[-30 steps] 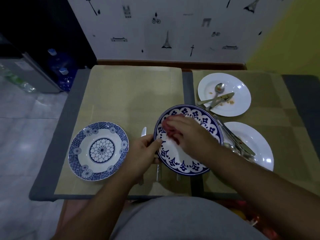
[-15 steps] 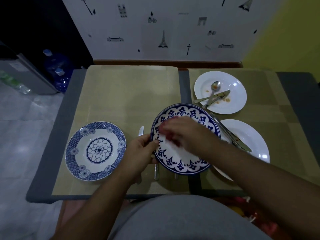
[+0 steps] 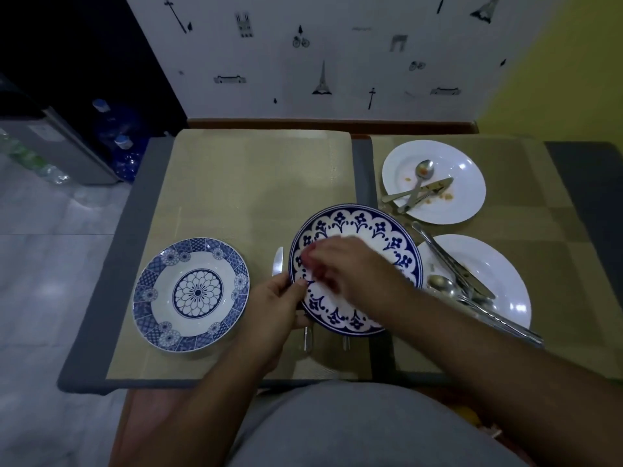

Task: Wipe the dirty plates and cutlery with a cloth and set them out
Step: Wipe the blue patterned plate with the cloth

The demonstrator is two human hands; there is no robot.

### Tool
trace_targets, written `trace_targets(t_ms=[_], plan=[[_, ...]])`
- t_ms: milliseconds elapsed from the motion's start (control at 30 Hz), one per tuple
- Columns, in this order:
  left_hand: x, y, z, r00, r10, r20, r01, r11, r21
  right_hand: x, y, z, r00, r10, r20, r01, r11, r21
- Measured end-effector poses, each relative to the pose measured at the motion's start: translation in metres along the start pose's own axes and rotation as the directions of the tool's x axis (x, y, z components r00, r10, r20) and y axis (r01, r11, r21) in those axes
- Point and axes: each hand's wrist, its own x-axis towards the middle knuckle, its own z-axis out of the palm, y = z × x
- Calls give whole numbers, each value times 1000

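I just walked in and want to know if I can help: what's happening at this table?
A seated person is wiping the blue-rimmed plate: the left hand grips its edge while the right hand rubs a reddish cloth across it. Another blue patterned plate sits on the left mat. On the right, the far white plate, with food scraps, and the near white plate hold cutlery, not yet wiped.

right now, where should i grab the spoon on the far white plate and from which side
Pinch the spoon by its handle end, which lies at the near-left rim of the far white plate. Come from that near-left side. Its bowl points away and holds food bits, and a knife crosses mid-handle, so the end looks the freest, cleanest part.
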Motion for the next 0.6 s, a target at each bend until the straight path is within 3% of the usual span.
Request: trace_targets(t_ms=[100, 200, 267, 467, 600], plan=[[1, 4, -2, 998, 22, -57, -23, 1000, -10, 7, 23, -29, 979, 144, -148, -146, 989, -5], [4, 9, -4, 994, 34, -104, -38, 998, -43, -9, 30, -32, 977, 210, -36, -213, 955, -208], [6, 11, -5, 991, 31, -130, -40, 997, -65, -26, 24, -18, 970, 240, 40, -224, 944, -242], [2, 6, 3, 981, -48, -190, 28, 994, -104, -34, 1, 10, 989, 29, 148, -34, 999, 34], [-3, 13, 10, 982, -51, -182, 31, 993, -115, -6, 8, 6, 978, -115, 174, 121, 992, -29]])
